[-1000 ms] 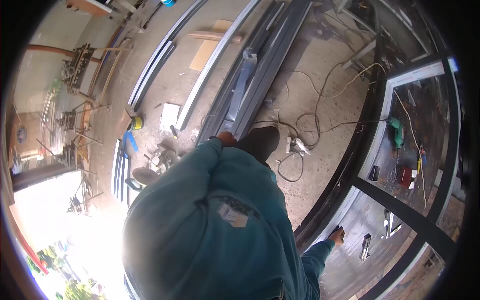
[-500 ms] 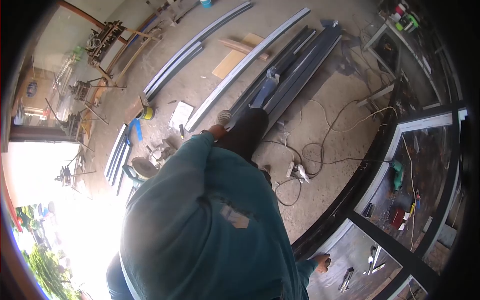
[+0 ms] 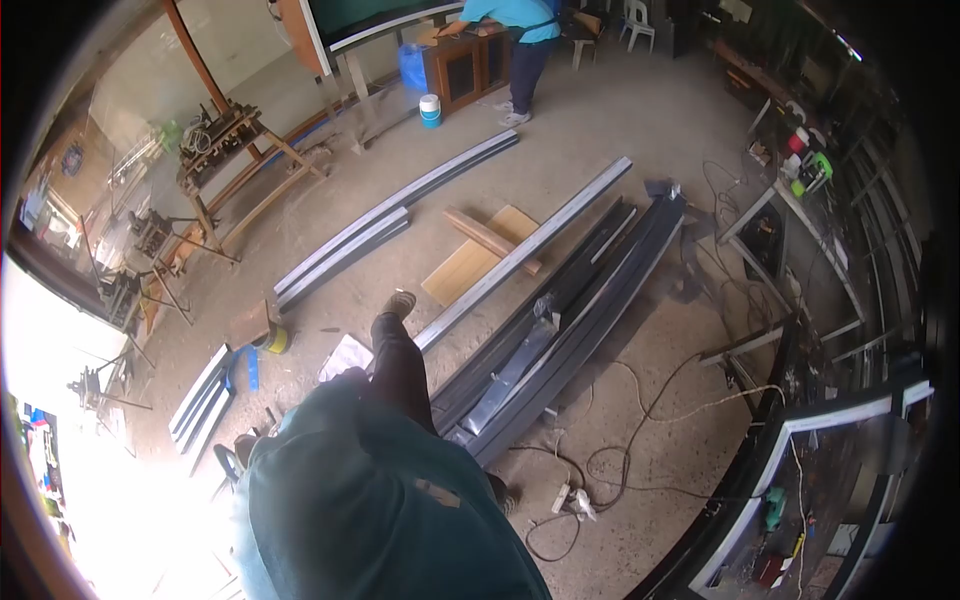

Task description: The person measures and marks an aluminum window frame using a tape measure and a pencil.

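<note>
Neither my left hand nor my right hand shows now; my green-sleeved body (image 3: 370,490) covers the lower middle of the view. One shod foot (image 3: 398,303) is on the floor close to a long grey-white metal bar (image 3: 530,252). To the right of my leg lie several long dark metal profiles (image 3: 610,335), with a loose strip of plastic wrap (image 3: 505,385) on top. A crumpled white sheet (image 3: 345,357) lies left of my leg.
Cables (image 3: 628,450) and a white power strip (image 3: 562,497) lie on the floor at right. A metal frame (image 3: 740,545) with a green power tool (image 3: 774,508) stands beyond. Another person in a blue shirt (image 3: 510,12) leans over a wooden cabinet (image 3: 465,75) at the back.
My view has tilted up, bringing the other person and cabinet into sight. My foot has stepped forward beside the bar. Both hands, seen before, have gone out of sight.
</note>
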### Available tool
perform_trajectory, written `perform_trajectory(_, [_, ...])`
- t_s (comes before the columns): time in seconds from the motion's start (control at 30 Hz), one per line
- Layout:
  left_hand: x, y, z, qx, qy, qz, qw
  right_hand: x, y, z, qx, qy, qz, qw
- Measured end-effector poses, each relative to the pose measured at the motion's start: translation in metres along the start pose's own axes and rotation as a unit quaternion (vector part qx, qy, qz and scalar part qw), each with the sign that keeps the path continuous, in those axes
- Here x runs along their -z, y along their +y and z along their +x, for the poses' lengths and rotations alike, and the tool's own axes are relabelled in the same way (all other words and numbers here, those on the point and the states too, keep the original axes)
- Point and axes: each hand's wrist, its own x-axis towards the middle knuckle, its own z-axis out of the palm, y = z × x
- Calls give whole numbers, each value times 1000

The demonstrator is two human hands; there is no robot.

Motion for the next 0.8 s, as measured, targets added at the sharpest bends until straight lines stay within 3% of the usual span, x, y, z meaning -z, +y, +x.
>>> perform_trajectory(0.07, [5, -23, 47, 32, 49, -50, 997, -48, -98, -92, -104, -191, 88, 972])
perform_trajectory(0.1, [14, -34, 72, 53, 27, -87, 994, -72, -152, -143, -164, -281, 123, 938])
perform_trajectory(0.13, [24, -45, 100, -7, 10, -67, 998, -91, -209, -192, -216, -359, 144, 896])
perform_trajectory(0.17, [18, -64, 143, -1, 4, -84, 996, -109, -266, -241, -260, -423, 147, 856])
perform_trajectory(0.23, [73, -103, 173, -25, 57, -255, 965, -133, -363, -342, -343, -519, 120, 774])
perform_trajectory(0.3, [145, -152, 172, -51, 122, -408, 903, -140, -442, -414, -363, -616, 108, 691])
perform_trajectory(0.33, [180, -183, 165, -53, 134, -456, 878, -137, -501, -437, -293, -686, 130, 653])
perform_trajectory(0.37, [165, -213, 199, -50, 113, -480, 868, -114, -626, -458, -80, -784, 189, 585])
perform_trajectory(0.4, [149, -243, 232, -45, 92, -504, 857, -108, -718, -473, 147, -807, 203, 535])
perform_trajectory(0.43, [230, -276, 163, 11, 90, -639, 764, -91, -821, -480, 362, -795, 221, 433])
perform_trajectory(0.47, [200, -299, 192, -5, 126, -713, 690, -87, -899, -489, 485, -765, 192, 377])
perform_trajectory(0.5, [229, -326, 159, 69, 108, -719, 683, -72, -959, -499, 459, -772, 229, 374])
perform_trajectory(0.57, [245, -369, 116, 148, 125, -788, 585, -51, -1041, -516, 389, -779, 309, 383])
perform_trajectory(0.63, [237, -389, 91, 272, 106, -776, 558, -62, -1087, -525, 324, -787, 358, 384])
perform_trajectory(0.7, [177, -382, 98, 279, 70, -828, 481, -96, -1102, -538, 268, -802, 387, 367])
perform_trajectory(0.73, [127, -375, 121, 220, -23, -777, 590, -103, -1105, -545, 237, -825, 324, 397])
perform_trajectory(0.77, [81, -368, 142, 140, -97, -705, 688, -128, -1099, -557, 268, -812, 309, 416])
perform_trajectory(0.8, [114, -364, 107, 197, -104, -776, 590, -168, -1086, -574, 301, -798, 294, 431])
